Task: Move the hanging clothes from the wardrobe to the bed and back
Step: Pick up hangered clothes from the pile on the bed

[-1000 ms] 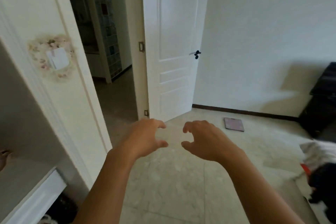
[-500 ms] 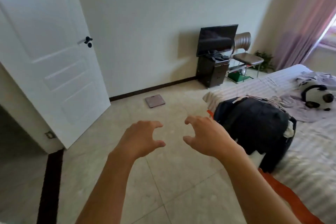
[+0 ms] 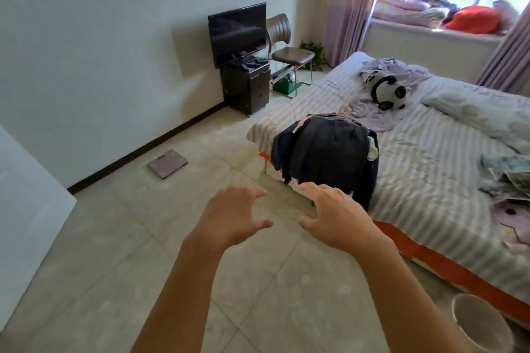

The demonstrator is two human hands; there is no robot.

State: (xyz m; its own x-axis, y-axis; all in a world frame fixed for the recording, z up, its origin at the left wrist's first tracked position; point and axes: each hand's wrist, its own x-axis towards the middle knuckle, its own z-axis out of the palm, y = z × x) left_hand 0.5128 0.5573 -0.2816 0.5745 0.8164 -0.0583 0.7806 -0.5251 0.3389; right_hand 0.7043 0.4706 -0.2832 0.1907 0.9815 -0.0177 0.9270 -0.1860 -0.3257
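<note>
A pile of dark clothes on hangers (image 3: pixel 329 152) lies over the near corner of the bed (image 3: pixel 424 169), partly drooping over its edge. The bed has a striped pale sheet and an orange base band. My left hand (image 3: pixel 229 218) and my right hand (image 3: pixel 335 215) are stretched out in front of me above the tiled floor, side by side, fingers spread and loosely bent, holding nothing. The right hand is just short of the clothes pile. The wardrobe is out of view.
A panda plush (image 3: pixel 387 89) and lilac cloths lie further up the bed, more cloths at its right edge. A TV on a dark cabinet (image 3: pixel 243 66) and a chair (image 3: pixel 289 51) stand by the far wall. A scale (image 3: pixel 167 163) lies on the floor; a pale bin (image 3: pixel 481 324) stands bottom right.
My view has swung right from the wardrobe and open door to the bed. Both hands kept their raised, empty pose while the clothes pile came closer.
</note>
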